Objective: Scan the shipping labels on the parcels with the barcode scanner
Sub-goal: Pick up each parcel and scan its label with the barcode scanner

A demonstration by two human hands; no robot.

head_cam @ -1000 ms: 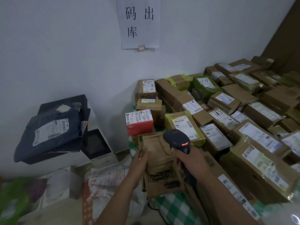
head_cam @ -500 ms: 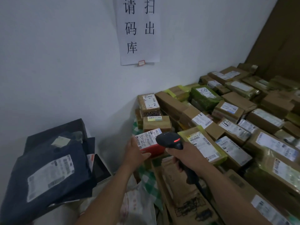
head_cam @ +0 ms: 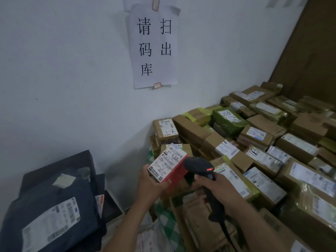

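**Box.** The box (head_cam: pixel 176 176) is small, red and carton-stiff, with a white label (head_cam: pixel 166 164) covering its upper face. I judge it light, since one hand carries it without visible strain. The walls should take a firm pinch without denting. The label looks like smooth paper, so fingers resting on it could slip. The red sides and lower edge are the better hold, and they leave the barcodes uncovered.

**Position.** The box is held clear of the pile (head_cam: pixel 263 160), tilted, label up. It sits at 9 o'clock of the scanner (head_cam: pixel 198 166) head, just beside it.

**Left hand** (head_cam: pixel 150 185). It grasps the box from beneath, thumb at the near corner of the label, fingers wrapped under the red side. The barcodes toward the far end appear unobstructed.

**Right hand** (head_cam: pixel 218 188). It is clenched round the scanner handle, with one finger forward near the trigger. The cable trails toward 6 o'clock, and a red lamp glows on the head. I cannot tell whether the beam strikes the label.

**Surroundings.** The pile spreads from 1 to 4 o'clock. Dark bags (head_cam: pixel 54 206) lie at 8 o'clock.
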